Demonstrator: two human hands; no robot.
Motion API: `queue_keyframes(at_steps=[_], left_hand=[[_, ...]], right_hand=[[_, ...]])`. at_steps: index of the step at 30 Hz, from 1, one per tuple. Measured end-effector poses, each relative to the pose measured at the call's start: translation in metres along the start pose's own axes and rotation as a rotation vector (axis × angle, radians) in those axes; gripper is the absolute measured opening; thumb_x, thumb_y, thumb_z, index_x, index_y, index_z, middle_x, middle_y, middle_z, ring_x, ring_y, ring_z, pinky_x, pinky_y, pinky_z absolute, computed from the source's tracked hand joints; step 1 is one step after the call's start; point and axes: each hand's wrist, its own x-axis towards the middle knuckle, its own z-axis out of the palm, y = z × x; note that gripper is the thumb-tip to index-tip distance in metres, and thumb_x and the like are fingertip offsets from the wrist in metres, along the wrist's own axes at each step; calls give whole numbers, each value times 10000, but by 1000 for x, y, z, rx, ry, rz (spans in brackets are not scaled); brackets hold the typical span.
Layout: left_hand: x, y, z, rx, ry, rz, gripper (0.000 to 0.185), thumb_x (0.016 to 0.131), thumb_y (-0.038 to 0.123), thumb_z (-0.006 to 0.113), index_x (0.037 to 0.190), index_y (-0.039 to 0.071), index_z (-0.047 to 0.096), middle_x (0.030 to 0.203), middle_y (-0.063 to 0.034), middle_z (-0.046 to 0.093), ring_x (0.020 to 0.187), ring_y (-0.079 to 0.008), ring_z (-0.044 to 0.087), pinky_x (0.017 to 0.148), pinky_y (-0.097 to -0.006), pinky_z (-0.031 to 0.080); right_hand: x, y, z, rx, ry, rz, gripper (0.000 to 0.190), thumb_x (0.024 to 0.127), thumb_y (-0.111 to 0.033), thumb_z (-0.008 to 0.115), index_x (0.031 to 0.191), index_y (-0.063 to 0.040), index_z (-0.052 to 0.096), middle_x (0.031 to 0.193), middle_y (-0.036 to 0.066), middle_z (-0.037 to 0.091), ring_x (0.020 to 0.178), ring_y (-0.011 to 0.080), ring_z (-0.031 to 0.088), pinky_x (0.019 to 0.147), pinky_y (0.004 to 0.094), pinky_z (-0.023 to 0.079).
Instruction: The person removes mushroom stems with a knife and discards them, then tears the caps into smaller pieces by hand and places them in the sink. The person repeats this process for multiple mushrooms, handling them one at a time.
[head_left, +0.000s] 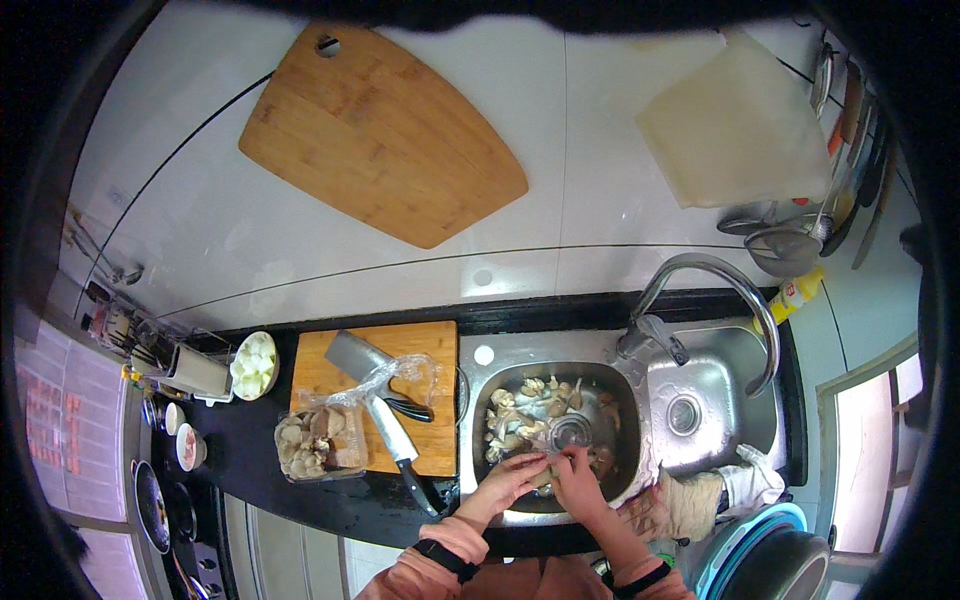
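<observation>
Over the front of the left sink basin, my left hand and my right hand meet at the fingertips. Between them is a pale piece of mushroom, partly covered by the fingers. Torn oyster mushroom pieces lie spread over the basin floor below, around the drain strainer. To the left, a clear plastic tray holds a clump of whole oyster mushrooms. It overlaps the corner of a wooden cutting board.
A cleaver, crumpled plastic film and a kitchen knife lie on the board, the knife's handle over the edge. A chrome faucet arches above the right basin. Cloths drape the front rim. A bowl of cut pale vegetable stands left.
</observation>
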Motion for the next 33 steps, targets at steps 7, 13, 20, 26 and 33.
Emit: queue_keyframes(at_steps=[7, 13, 20, 26, 33], left_hand=[[-14, 15, -19, -31, -118, -66, 338, 852, 86, 624, 1177, 42, 547, 1093, -31, 599, 1009, -115, 571, 845, -217, 461], [-31, 25, -20, 45, -81, 42, 330, 824, 70, 654, 1142, 53, 565, 1053, -35, 606, 931, -111, 592, 772, -215, 483], [-21, 9, -4, 136, 92, 377, 305, 804, 37, 671, 1093, 57, 574, 985, -44, 610, 888, -109, 587, 771, -232, 484], [-19, 1, -5, 319, 55, 385, 255, 809, 38, 668, 1049, 19, 583, 959, -53, 627, 864, -113, 595, 784, -226, 482], [-18, -3, -4, 340, 43, 336, 198, 807, 36, 671, 991, 10, 602, 922, -45, 634, 846, -103, 597, 771, -219, 478]], right_hand=[[1, -2, -9, 162, 372, -49, 412, 688, 11, 688, 1018, -40, 446, 1095, 189, 433, 935, 351, 501, 781, 386, 451], [2, -2, -22, 234, 362, 98, 327, 699, -39, 729, 940, -39, 507, 988, 126, 499, 900, 271, 513, 737, 318, 443], [-1, 7, 5, 695, -5, 564, 230, 739, -156, 751, 868, 1, 644, 831, 30, 614, 744, 99, 585, 628, 232, 482], [3, 1, 3, 746, -56, 421, 259, 762, -193, 732, 890, 19, 655, 821, 36, 609, 709, 82, 574, 547, 222, 481], [3, -3, -3, 771, -140, 531, 256, 740, -185, 720, 846, 39, 658, 798, 45, 626, 736, 90, 553, 666, 234, 443]])
